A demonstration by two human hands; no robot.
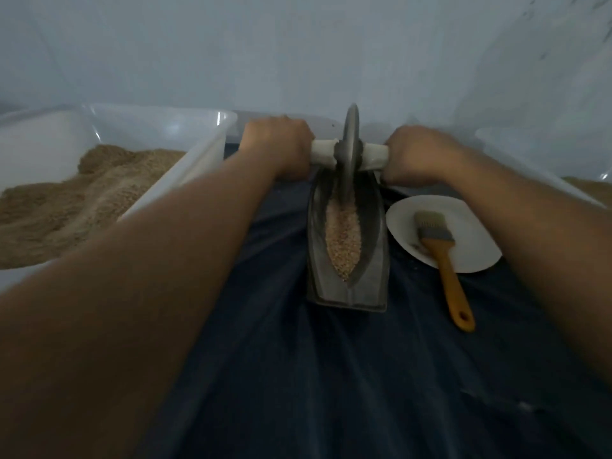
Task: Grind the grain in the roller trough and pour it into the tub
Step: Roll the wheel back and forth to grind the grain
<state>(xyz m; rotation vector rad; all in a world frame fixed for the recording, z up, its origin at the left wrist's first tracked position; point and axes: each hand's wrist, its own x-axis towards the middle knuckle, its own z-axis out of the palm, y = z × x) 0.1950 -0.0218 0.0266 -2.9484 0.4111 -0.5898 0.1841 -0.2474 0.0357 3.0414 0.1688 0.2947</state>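
Roller wheel point(350, 144) between left hand point(277, 145), right hand point(418, 154).

Bare dark cloth point(331, 376) lay open on the near side of the trough point(374, 260). To its left the tub point(185, 167) wall stood close, leaving a narrow lane. On its right, a plate point(470, 226) and a brush point(447, 260) lay just beside it.

I face a pale, bluish-white wall point(298, 54) in dim light; a dark blue cloth point(331, 376) covers the surface before me.
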